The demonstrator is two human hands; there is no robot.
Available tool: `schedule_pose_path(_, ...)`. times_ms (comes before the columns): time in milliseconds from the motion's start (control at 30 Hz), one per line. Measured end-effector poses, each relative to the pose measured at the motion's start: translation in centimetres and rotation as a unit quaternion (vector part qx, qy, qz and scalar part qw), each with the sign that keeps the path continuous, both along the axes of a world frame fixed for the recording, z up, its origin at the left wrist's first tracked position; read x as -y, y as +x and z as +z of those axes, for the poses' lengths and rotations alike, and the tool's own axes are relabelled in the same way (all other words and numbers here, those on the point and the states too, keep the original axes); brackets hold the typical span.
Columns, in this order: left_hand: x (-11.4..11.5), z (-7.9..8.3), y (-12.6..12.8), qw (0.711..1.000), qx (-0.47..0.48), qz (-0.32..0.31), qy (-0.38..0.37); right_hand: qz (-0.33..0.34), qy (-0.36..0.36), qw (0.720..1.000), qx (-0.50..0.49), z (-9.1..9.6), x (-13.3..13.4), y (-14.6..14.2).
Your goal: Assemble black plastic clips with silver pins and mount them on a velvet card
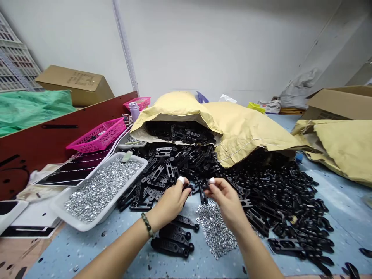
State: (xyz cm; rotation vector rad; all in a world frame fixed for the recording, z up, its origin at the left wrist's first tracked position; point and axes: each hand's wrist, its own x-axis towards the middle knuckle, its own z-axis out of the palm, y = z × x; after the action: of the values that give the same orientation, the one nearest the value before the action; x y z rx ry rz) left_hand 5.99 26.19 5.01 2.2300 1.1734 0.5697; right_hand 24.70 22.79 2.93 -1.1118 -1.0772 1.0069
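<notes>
My left hand (171,197), with a beaded bracelet at the wrist, is closed on a small black plastic part (188,187). Just to its right, my right hand (225,199) pinches something small and dark, too small to name. A gap separates the two hands. Below them lies a pile of small silver nuts (216,232). Several black ball-ended plastic pieces (171,246) rest side by side under my left forearm. Behind my hands spreads a heap of slotted black plastic parts (159,174), and smaller black pieces (290,193) are heaped on the right.
A white tray (138,164) of small metal pieces stands at left, beside a pink basket (99,135). Two paper sacks (180,104) lie at the back, one open with black parts inside. Another sack (343,151) and a cardboard box (340,102) are at right.
</notes>
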Motion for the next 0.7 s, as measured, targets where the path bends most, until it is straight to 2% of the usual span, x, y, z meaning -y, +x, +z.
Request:
schedule_pose_path(33,0.2,0.2,0.2,0.999,0.030,0.009,-0.025,0.008,0.007,1.000,-0.010,-0.1,0.2,-1.3)
schedule_pose_path(100,0.4,0.6,0.4,0.995,0.076,0.026,-0.065,0.026,0.020,0.998,0.053,-0.2,0.7,-3.0)
schedule_pose_path(200,0.7,1.0,0.2,0.985,0.131,0.048,-0.102,0.080,0.034,0.975,0.206,-0.2,1.3,-3.3)
schedule_pose_path(233,0.8,1.1,0.0,0.982,0.147,0.050,-0.112,0.086,0.041,0.969,0.229,-0.2,1.4,-3.1)
schedule_pose_path(300,1.0,1.2,-0.3,0.979,0.151,0.045,-0.126,0.064,0.050,0.974,0.211,-0.1,1.5,-2.7)
schedule_pose_path(400,1.4,1.1,-0.4,0.988,0.098,0.012,-0.118,0.000,0.065,0.984,0.166,0.1,1.4,-2.8)
schedule_pose_path(467,1.7,1.0,-0.4,0.991,0.077,-0.007,-0.105,0.010,0.081,0.974,0.210,0.5,1.3,-3.0)
schedule_pose_path(533,1.9,1.0,-0.4,0.993,0.072,-0.018,-0.093,0.051,0.076,0.965,0.247,0.8,1.3,-3.0)
schedule_pose_path(633,2.3,1.4,-0.5,0.994,0.070,-0.029,-0.079,0.083,0.021,0.986,0.146,1.0,1.4,-2.8)
schedule_pose_path(700,2.5,1.9,-0.7,0.995,0.064,-0.036,-0.067,0.068,0.002,0.996,0.052,0.9,1.5,-2.7)
